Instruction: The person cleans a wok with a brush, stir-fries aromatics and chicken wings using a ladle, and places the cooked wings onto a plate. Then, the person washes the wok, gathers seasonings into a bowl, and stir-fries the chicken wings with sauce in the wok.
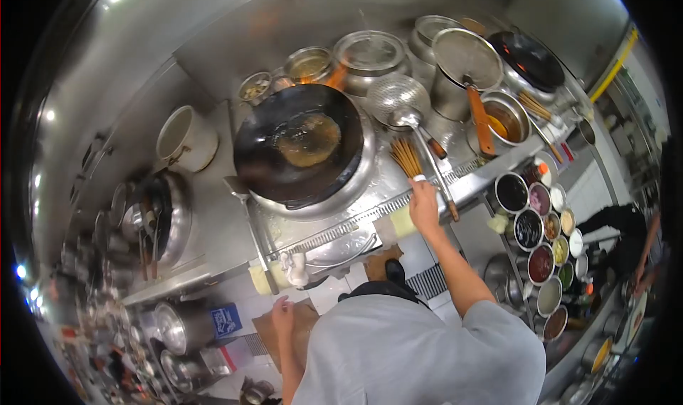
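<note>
Head view shows a person standing at a steel worktop (203,216), the two hands doing quite different work: the right hand (425,204) is closed around the pale bound end of a bamboo brush (405,156), while the left hand (282,315) hangs below the front edge, fingers loosely parted and seemingly with nothing in them. Gripping the brush at its binding probably keeps the splints free and the fingers clear of the heat; the splints point toward the back, between the wok and the skimmer (393,92), though whether their tips touch the surface I cannot tell. The wok (260,138) sits on a round burner ring, which presumably keeps its curved base steady, and brownish liquid (310,142) pools at its lowest part; flames (337,76) show behind its rim. Just beside the brush, a ladle (408,118) lies with its bowl over the skimmer and its long handle slanting toward the person, likely so it can be grabbed easily. A spatula (249,213) flanks the wok on the other side, its handle also facing forward, above the left hand. Sauce containers (528,228) crowd together on the person's right, apparently for reach without stepping away
</note>
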Motion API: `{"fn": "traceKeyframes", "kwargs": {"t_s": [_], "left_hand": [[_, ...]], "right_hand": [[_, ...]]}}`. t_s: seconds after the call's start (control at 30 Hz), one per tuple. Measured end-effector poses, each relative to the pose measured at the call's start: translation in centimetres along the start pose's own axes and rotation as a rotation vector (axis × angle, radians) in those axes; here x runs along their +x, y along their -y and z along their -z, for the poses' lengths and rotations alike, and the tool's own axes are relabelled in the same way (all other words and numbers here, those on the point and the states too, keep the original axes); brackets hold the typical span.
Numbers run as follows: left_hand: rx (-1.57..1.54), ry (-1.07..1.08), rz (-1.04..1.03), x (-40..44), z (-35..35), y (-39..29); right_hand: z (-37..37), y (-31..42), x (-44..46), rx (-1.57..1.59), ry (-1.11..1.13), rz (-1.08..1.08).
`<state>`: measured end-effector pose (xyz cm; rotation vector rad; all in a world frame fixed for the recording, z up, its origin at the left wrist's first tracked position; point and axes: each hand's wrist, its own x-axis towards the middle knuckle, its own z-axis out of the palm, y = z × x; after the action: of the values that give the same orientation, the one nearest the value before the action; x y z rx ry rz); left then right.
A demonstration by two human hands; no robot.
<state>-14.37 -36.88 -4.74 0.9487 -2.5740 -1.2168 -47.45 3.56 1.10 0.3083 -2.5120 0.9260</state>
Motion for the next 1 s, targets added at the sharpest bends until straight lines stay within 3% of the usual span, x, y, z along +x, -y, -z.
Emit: {"fn": "traceKeyframes", "kwargs": {"t_s": [0.07,0.17,0.3,0.37,0.4,0.43,0.5,0.6,0.7,0.77,1.0], "left_hand": [[0.044,0.009,-0.094,0.2,-0.4,-1.9],[0.114,0.035,-0.085,0.3,-0.8,-3.0],[0.107,-0.011,-0.016,-1.4,-0.6,-2.9],[0.091,-0.090,-0.054,-2.7,-0.5,0.4],[0.105,-0.084,-0.055,-3.4,-0.5,3.1],[0.055,-0.084,0.024,-4.2,-0.5,6.5],[-0.186,-0.098,0.217,-6.1,-0.2,10.7],[-0.760,-0.080,0.443,-11.1,-2.1,20.4],[-0.584,-0.029,0.517,-15.7,-2.9,20.0],[-0.532,0.001,0.517,-16.9,-3.1,19.9],[-0.555,0.060,0.454,-15.9,-2.1,19.5]], "right_hand": [[-1.3,3.9,0.7,0.133,0.036,0.070],[-2.8,11.3,3.0,0.417,0.102,0.232],[-7.7,19.8,5.8,0.567,0.218,0.441],[-10.1,23.3,6.4,0.290,0.438,0.452],[-12.1,24.5,5.8,0.298,0.437,0.439],[-14.8,25.3,5.1,0.188,0.515,0.378],[-17.2,25.5,4.3,0.078,0.578,0.302],[-16.9,24.8,3.2,0.121,0.427,0.332],[-15.1,22.7,3.3,0.055,0.431,0.309],[-13.3,19.7,4.3,0.083,0.417,0.470],[-8.9,16.5,4.7,0.064,0.376,0.610]]}}
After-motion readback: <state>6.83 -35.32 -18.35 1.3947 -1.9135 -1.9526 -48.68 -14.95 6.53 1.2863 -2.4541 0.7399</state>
